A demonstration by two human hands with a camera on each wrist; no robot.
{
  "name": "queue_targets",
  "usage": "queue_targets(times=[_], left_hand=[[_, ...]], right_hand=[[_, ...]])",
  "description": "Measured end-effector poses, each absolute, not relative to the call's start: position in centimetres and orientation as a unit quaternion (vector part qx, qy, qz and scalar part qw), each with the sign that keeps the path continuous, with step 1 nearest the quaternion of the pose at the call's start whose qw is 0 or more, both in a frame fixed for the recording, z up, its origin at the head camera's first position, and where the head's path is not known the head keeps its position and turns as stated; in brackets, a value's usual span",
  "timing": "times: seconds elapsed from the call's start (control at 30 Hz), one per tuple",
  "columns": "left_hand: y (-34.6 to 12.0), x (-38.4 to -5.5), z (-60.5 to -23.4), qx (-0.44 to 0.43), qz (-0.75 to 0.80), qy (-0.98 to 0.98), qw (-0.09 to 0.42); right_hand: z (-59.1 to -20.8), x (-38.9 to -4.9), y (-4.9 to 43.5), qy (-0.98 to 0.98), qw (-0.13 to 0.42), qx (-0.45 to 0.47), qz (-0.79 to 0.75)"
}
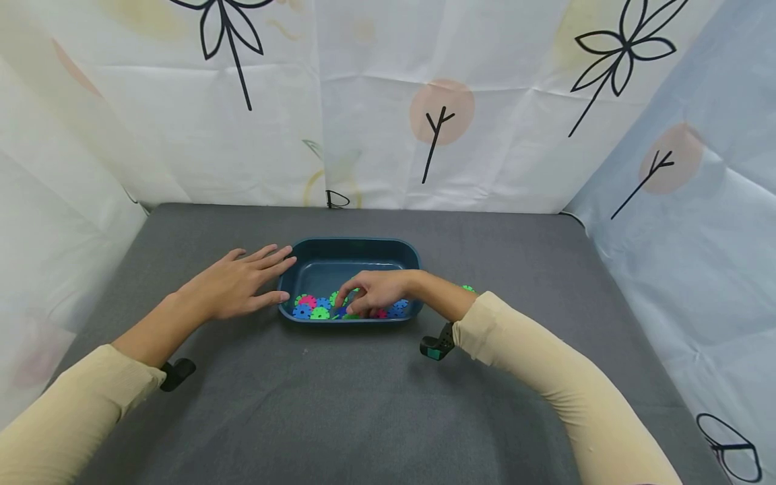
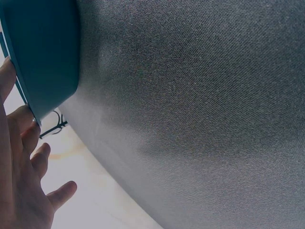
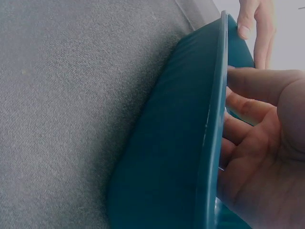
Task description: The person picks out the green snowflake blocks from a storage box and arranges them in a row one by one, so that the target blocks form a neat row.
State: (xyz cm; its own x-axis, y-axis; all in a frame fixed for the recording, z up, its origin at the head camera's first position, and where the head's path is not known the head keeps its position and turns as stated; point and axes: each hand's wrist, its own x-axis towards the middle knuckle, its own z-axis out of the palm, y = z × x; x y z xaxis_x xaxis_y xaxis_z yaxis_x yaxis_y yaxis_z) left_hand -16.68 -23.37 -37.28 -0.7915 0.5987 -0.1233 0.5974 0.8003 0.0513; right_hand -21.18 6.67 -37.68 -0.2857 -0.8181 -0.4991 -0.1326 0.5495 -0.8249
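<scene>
A dark teal rectangular tray (image 1: 321, 250) holds several small plastic gear-shaped pieces (image 1: 320, 312) in green, blue and pink along its near side. My left hand (image 1: 235, 283) has its fingers spread, with fingertips at the tray's left rim; the left wrist view shows them at the edge of the tray (image 2: 47, 57). Inside the tray is my right hand (image 1: 378, 291), fingers bent down among the pieces. From the right wrist, the near wall of the tray (image 3: 176, 114) hides the fingertips of this hand (image 3: 262, 143), and I cannot tell whether they pinch a piece.
A green piece (image 1: 469, 288) lies on the grey cloth-covered table (image 1: 339, 404) right of the tray, partly behind the right forearm. White printed curtains (image 1: 376, 135) stand behind the table and along both sides. Each wrist wears a dark band (image 1: 438, 342).
</scene>
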Motion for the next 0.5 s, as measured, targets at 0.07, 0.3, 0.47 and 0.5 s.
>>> queue_targets(times=[0.07,0.3,0.47,0.5], left_hand=[[-23.4,-16.7,-37.3,0.317,0.005,0.946,0.065],[-23.4,-16.6,-37.3,0.315,0.006,0.947,0.068],[-23.4,-16.6,-37.3,0.314,0.007,0.947,0.067],[-23.4,-16.6,-37.3,0.315,0.007,0.947,0.067]], right_hand=[[-37.5,-21.2,6.8,0.731,0.492,-0.325,-0.344],[-37.0,-21.1,7.2,0.758,0.454,-0.310,-0.352],[-37.0,-21.2,7.7,0.776,0.428,-0.295,-0.358],[-36.9,-21.2,7.9,0.778,0.424,-0.294,-0.359]])
